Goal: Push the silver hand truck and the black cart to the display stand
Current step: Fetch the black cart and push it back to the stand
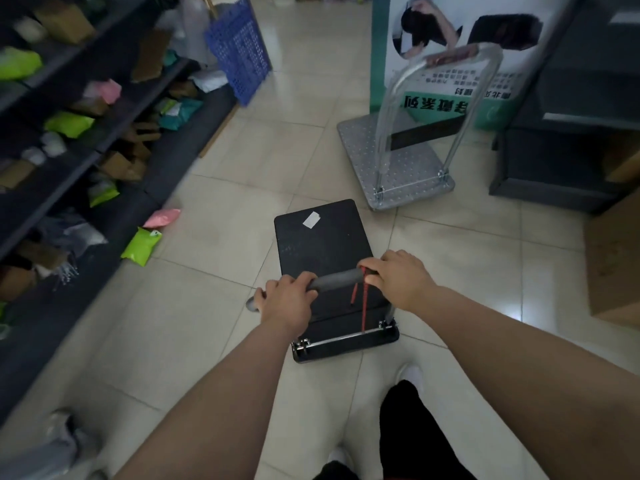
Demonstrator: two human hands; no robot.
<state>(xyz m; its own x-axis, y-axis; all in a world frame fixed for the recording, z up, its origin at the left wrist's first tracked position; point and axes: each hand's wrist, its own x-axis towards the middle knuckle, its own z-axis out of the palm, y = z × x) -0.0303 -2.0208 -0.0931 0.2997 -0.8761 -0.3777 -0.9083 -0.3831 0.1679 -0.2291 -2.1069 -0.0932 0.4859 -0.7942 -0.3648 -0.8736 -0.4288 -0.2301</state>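
Pale floor tiles carry the black cart, both hands, left and right, wrapped around its handle. Ahead, the silver hand truck stands against the display stand; parcel shelves line the left.

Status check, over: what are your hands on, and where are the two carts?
Left hand, right hand both gripping black cart handle. Silver hand truck parked against display stand. Tile floor between them bare.

The cart stands mid-floor. The hand truck stands ahead to its right, touching the display stand. Shelves line the left.
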